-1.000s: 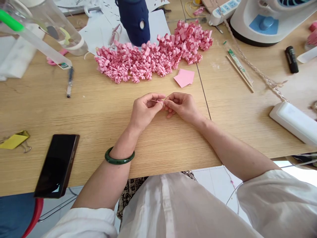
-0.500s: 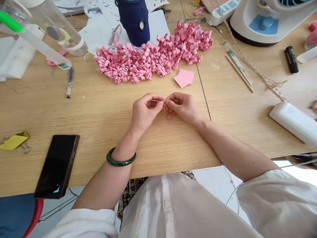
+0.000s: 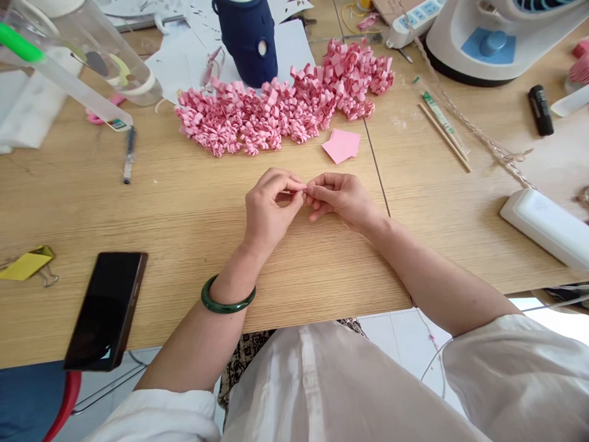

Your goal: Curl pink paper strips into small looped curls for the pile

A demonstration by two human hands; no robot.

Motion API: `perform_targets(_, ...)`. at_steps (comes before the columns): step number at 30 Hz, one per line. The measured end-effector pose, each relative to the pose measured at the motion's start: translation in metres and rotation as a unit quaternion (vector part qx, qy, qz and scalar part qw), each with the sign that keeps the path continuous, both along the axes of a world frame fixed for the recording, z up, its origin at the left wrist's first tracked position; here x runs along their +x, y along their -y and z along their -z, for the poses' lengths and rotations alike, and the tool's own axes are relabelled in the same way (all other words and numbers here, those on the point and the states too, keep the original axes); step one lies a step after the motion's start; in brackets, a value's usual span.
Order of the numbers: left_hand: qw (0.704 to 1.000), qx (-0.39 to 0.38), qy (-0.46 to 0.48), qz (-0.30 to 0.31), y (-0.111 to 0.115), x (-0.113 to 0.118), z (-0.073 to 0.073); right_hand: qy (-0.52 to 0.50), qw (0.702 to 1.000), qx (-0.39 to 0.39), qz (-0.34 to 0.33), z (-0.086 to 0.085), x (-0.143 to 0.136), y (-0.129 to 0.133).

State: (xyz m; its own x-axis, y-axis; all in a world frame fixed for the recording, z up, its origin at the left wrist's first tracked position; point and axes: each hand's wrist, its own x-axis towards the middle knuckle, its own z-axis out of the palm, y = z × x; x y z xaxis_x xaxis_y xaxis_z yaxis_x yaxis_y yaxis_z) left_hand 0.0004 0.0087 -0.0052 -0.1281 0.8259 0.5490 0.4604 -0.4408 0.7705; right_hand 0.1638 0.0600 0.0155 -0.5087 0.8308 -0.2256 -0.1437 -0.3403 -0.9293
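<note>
Over the middle of the table (image 3: 193, 221), my left hand (image 3: 271, 205) and my right hand (image 3: 343, 197) meet at the fingertips, both closed in a pinch. Whatever lies between the fingers is too small and hidden to make out. Just beyond them are flat pieces of pink paper (image 3: 341, 146). Farther back stretches a long heap of curled pink paper flowers (image 3: 276, 113). A green bangle (image 3: 229, 305) circles my left wrist.
A dark blue cup (image 3: 248, 43) stands behind the heap. On the left are a phone (image 3: 107, 310), a binder clip (image 3: 45, 252) and a pen (image 3: 129, 156). To the right lie wooden sticks (image 3: 444, 136), a black marker (image 3: 540, 110), a white box-shaped device (image 3: 547, 227) and a fan base (image 3: 478, 43).
My left fingers have shifted and closed over the meeting point, hiding the bit of pink that showed between my hands. My left wrist has moved slightly right; the right hand is nearly still.
</note>
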Motion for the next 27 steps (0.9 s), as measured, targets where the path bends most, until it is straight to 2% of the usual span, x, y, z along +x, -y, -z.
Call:
perform_targets(5, 0.998, 0.026, -0.064, -0.010, 0.001, -0.001, -0.004, -0.003, 1.000, -0.020, 0.008, -0.003, 0.000, 0.001)
perform_targets(10, 1.000, -0.013, -0.007, 0.016, 0.001, -0.002, -0.003, 0.006, 0.999, -0.024, 0.028, -0.003, -0.001, 0.001)
perform_targets(14, 0.987, -0.092, 0.127, 0.043, -0.003, -0.004, 0.002, 0.030, 0.997, 0.033, 0.071, 0.002, -0.002, 0.001)
perform_targets(17, 0.971, -0.141, 0.181, 0.068, -0.005, -0.005, 0.006, 0.034, 0.993, 0.087, 0.076, 0.007, -0.002, 0.002)
perform_targets(20, 0.970, -0.152, 0.178, 0.071, -0.006, -0.003, 0.007, 0.036, 0.988, 0.133, 0.073, 0.010, -0.003, 0.004)
perform_targets(27, 0.985, -0.116, 0.124, 0.026, -0.003, 0.000, 0.007, 0.066, 0.976, 0.202, 0.054, 0.013, -0.004, 0.007)
